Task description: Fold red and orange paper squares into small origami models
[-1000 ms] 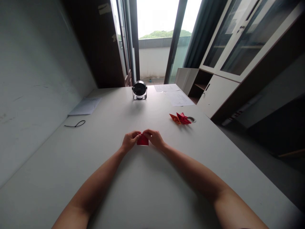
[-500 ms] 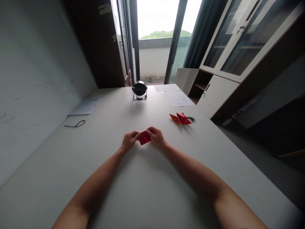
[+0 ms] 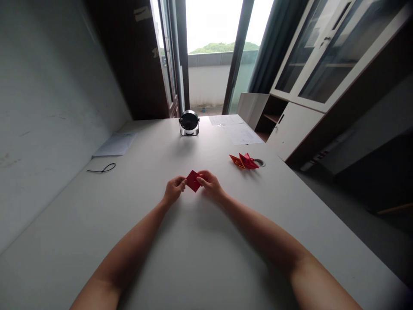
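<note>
A small red paper square (image 3: 193, 181) is held over the middle of the white table (image 3: 200, 249), turned so that one corner points away from me. My left hand (image 3: 174, 188) pinches its left corner between thumb and fingers. On the right side, my right hand (image 3: 209, 183) grips the square with the thumb on top. Folded red paper pieces (image 3: 248, 161) and an orange folded piece (image 3: 237, 161) lie together to the right, against a pale ring (image 3: 260, 162).
At the table's far edge stands a round black device (image 3: 189, 122) on a metal stand. Paper sheets (image 3: 241, 132) lie at the back right, more sheets (image 3: 115, 144) at the left by the wall, with a black cord loop (image 3: 102, 168) nearer.
The red square has turned to a diamond position and moved slightly away from me. Both hands have shifted a little left and still grip it.
</note>
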The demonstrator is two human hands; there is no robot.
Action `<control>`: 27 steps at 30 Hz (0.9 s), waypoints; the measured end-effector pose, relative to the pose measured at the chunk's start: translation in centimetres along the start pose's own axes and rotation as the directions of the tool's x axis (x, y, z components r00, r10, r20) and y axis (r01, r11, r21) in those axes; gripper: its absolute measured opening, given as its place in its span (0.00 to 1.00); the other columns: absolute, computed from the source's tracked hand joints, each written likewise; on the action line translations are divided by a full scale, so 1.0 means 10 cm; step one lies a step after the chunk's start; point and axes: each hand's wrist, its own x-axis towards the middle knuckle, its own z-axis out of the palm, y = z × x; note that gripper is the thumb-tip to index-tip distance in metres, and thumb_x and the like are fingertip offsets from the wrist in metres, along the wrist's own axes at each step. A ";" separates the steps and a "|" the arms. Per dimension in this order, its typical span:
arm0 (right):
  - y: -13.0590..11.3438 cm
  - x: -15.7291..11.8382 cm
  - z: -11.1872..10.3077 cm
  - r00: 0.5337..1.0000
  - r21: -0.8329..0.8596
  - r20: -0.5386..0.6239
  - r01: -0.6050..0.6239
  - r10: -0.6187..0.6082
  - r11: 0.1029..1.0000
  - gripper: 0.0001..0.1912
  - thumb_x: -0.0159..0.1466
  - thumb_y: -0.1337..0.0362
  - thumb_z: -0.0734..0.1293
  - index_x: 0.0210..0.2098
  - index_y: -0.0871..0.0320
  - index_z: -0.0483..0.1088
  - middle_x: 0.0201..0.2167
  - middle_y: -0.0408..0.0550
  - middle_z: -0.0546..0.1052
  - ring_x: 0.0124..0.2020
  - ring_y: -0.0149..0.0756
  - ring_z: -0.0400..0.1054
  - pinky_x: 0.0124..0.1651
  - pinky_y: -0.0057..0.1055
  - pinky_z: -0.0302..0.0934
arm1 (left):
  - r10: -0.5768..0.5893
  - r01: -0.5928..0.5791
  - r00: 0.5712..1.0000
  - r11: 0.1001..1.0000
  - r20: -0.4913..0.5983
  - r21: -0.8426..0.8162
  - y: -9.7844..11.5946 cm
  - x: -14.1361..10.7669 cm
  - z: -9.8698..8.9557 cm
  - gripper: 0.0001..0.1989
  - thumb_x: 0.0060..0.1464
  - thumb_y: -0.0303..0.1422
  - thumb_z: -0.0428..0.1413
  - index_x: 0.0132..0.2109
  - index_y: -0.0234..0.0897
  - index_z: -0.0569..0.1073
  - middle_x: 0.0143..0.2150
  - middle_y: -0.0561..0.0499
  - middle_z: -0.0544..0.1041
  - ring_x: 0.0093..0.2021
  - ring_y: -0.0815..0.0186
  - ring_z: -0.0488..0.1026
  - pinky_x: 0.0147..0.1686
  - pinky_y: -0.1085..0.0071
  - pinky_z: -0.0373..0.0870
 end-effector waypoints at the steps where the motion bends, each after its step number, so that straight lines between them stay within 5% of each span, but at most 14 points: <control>1: 0.01 0.01 0.00 1.000 0.006 0.013 0.002 -0.002 1.000 0.20 0.59 0.51 0.70 0.44 0.57 0.68 0.32 0.46 0.77 0.32 0.35 0.71 0.35 0.32 0.66 | -0.009 0.009 1.000 0.999 0.001 -0.049 -0.01 0.01 0.00 0.15 0.57 0.45 0.57 0.37 0.36 0.75 0.22 0.54 0.71 0.23 0.70 0.68 0.25 0.73 0.65; 7: 0.05 0.05 -0.01 0.999 0.059 0.030 0.009 -0.011 0.998 0.27 0.57 0.54 0.72 0.52 0.55 0.65 0.37 0.49 0.78 0.34 0.36 0.72 0.36 0.34 0.68 | -0.006 0.005 1.000 0.987 -0.005 -0.158 -0.01 0.02 0.03 0.17 0.56 0.47 0.57 0.39 0.35 0.71 0.24 0.52 0.74 0.24 0.68 0.71 0.27 0.71 0.70; 16: 0.12 0.04 -0.02 0.998 -0.015 0.055 0.008 -0.007 1.000 0.14 0.59 0.56 0.69 0.40 0.58 0.74 0.31 0.46 0.77 0.31 0.35 0.71 0.35 0.32 0.65 | 0.021 -0.021 1.000 0.999 -0.005 -0.026 0.00 -0.01 0.01 0.16 0.57 0.45 0.57 0.40 0.35 0.73 0.24 0.53 0.73 0.22 0.70 0.69 0.24 0.74 0.66; 21: 0.03 0.00 -0.01 0.989 -0.310 0.042 0.147 -0.141 0.939 0.09 0.63 0.59 0.67 0.36 0.56 0.76 0.31 0.46 0.73 0.28 0.31 0.66 0.33 0.30 0.62 | 0.046 -0.041 0.998 0.991 -0.033 0.124 0.03 -0.05 0.00 0.14 0.58 0.43 0.57 0.44 0.38 0.76 0.22 0.56 0.71 0.21 0.71 0.66 0.23 0.76 0.63; 27: -0.06 -0.04 0.02 0.963 -0.360 0.041 0.264 -0.267 0.895 0.10 0.65 0.57 0.66 0.38 0.54 0.77 0.40 0.50 0.72 0.37 0.34 0.69 0.37 0.31 0.66 | 0.061 -0.061 0.998 0.997 -0.013 -0.048 0.04 -0.03 0.03 0.12 0.57 0.40 0.58 0.43 0.36 0.76 0.31 0.50 0.78 0.30 0.66 0.75 0.35 0.70 0.72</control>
